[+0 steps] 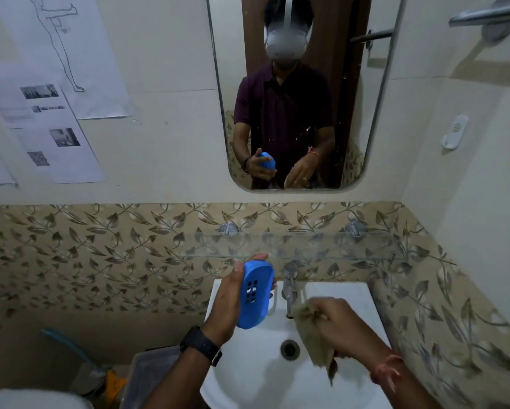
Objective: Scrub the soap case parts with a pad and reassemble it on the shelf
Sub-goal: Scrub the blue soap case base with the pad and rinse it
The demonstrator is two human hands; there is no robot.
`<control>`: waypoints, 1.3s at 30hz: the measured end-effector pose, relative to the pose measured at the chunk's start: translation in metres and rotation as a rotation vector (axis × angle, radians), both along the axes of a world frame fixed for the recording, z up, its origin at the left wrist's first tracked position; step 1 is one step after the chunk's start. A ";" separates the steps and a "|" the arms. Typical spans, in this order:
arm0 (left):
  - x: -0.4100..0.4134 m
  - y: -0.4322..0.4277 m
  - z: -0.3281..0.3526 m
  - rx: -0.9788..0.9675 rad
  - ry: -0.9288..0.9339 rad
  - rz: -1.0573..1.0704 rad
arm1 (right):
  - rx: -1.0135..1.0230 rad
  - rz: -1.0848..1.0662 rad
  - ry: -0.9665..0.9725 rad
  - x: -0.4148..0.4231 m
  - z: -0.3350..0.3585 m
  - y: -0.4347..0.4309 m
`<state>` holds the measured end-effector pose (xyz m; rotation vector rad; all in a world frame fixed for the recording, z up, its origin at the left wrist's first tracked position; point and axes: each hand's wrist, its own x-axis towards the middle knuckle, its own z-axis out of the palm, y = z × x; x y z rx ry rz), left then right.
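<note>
My left hand (228,302) grips a blue soap case part (255,293) with drain slots, held upright over the left side of the white sink (354,293). To the right, my right hand (333,323) clutches a worn brownish-green scrub pad (309,340) that hangs down over the basin, blurred by motion. Hand and pad are apart from the blue part. A glass shelf (306,246) is fixed to the tiled wall just above the tap and nothing stands on it.
A chrome tap (290,286) stands at the sink's back between my hands. The drain (290,348) lies below. A mirror (301,93) hangs above the shelf. A lidded bin (150,376) and a toilet tank (38,399) sit lower left.
</note>
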<state>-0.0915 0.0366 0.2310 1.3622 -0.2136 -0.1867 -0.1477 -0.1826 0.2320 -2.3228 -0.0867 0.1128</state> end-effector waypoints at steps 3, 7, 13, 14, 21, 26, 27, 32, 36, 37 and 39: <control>-0.001 -0.003 -0.003 0.050 -0.040 0.014 | 0.273 -0.236 -0.401 -0.004 0.000 0.011; -0.001 -0.018 -0.003 0.132 -0.114 0.052 | 0.086 -0.104 -0.642 -0.006 -0.002 0.053; 0.007 -0.026 0.007 0.104 -0.156 0.099 | -0.120 -0.053 -0.356 -0.016 -0.040 0.084; 0.006 -0.026 0.007 0.124 -0.163 0.090 | -0.146 -0.060 -0.326 -0.018 -0.043 0.086; -0.002 -0.021 -0.009 0.073 -0.171 0.125 | 0.546 -0.152 0.196 -0.014 -0.020 0.078; 0.003 -0.018 0.003 -0.161 -0.017 0.078 | 1.466 -0.286 0.565 -0.026 -0.033 0.053; 0.005 -0.016 0.004 -0.205 0.000 0.051 | 1.454 -0.343 0.588 -0.028 -0.040 0.050; 0.008 -0.014 -0.004 -0.406 0.083 0.038 | 1.361 -0.610 0.561 -0.031 -0.060 0.036; 0.010 -0.016 -0.010 -0.500 0.162 0.090 | 1.493 -0.664 0.511 -0.033 -0.055 0.046; 0.010 -0.017 -0.012 -0.500 0.158 0.102 | 1.574 -0.655 0.468 -0.032 -0.054 0.049; 0.008 -0.018 -0.014 -0.478 0.140 0.121 | 1.571 -0.646 0.407 -0.029 -0.043 0.055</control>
